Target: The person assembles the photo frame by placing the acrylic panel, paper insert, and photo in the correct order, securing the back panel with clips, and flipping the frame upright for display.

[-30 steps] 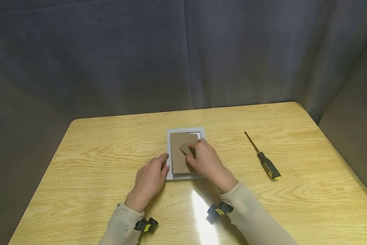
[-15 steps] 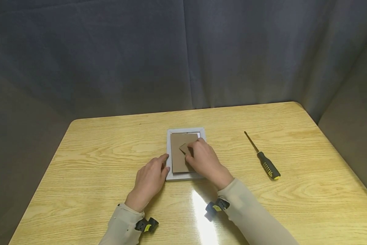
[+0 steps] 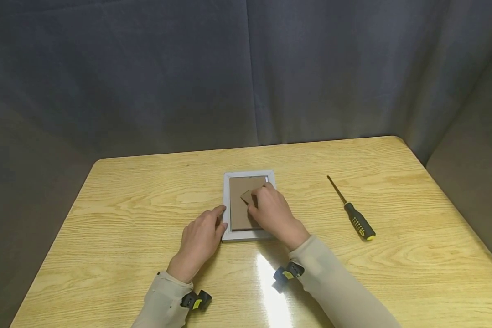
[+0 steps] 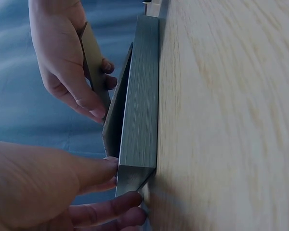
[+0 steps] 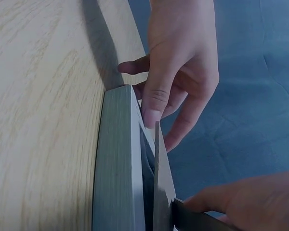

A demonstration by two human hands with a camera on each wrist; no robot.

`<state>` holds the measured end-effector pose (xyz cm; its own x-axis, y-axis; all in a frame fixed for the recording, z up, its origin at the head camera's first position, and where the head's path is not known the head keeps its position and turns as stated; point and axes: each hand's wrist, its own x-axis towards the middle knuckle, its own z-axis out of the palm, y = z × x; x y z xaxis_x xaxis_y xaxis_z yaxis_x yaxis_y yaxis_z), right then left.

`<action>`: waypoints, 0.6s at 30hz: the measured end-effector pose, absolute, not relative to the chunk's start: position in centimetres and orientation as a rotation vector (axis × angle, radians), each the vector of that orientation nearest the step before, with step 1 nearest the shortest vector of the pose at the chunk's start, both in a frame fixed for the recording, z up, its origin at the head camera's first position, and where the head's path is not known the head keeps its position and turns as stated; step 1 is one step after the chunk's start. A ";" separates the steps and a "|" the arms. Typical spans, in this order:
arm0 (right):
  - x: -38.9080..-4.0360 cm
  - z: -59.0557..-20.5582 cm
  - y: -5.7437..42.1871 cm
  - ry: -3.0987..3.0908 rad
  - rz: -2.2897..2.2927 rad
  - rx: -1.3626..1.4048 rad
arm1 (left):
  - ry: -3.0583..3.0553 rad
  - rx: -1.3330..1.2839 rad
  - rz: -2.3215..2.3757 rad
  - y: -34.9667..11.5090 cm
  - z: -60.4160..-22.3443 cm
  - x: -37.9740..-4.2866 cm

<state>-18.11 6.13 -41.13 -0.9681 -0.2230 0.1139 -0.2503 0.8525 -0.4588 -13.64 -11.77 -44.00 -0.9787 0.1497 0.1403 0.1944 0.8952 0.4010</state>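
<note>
A light grey picture frame point(image 3: 226, 193) lies back up on the table, with a brown backing board point(image 3: 238, 218) within its opening. My right hand point(image 3: 275, 214) pinches the raised stand flap point(image 3: 246, 197) of that board between thumb and fingers. At the frame's left bar, my left hand point(image 3: 200, 241) grips the edge, thumb on top and fingers low along the side. Seen from the left wrist, the board point(image 4: 116, 110) tilts, one end standing clear of the frame point(image 4: 140, 106). The right wrist view also shows a gap between board point(image 5: 163, 178) and frame point(image 5: 114, 159).
A screwdriver point(image 3: 359, 223) with a black and yellow handle lies on the wooden table point(image 3: 139, 205), right of the frame. A dark curtain point(image 3: 168, 82) hangs behind the table. Small black cameras sit on both wrists.
The backing board has shifted slightly right and away from me, and the white strip at its upper right has narrowed. My right hand moved slightly with it; the left hand stays put.
</note>
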 end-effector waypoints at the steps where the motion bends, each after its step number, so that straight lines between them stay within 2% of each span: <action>1: -18.1 -41.2 6.1 -2.971 0.745 0.379 | -2.956 -0.267 -0.644 -11.7 -44.0 -13.6; 18: -18.3 -41.3 5.9 -2.993 0.668 0.376 | -2.953 -0.264 -0.656 -11.8 -44.0 -13.6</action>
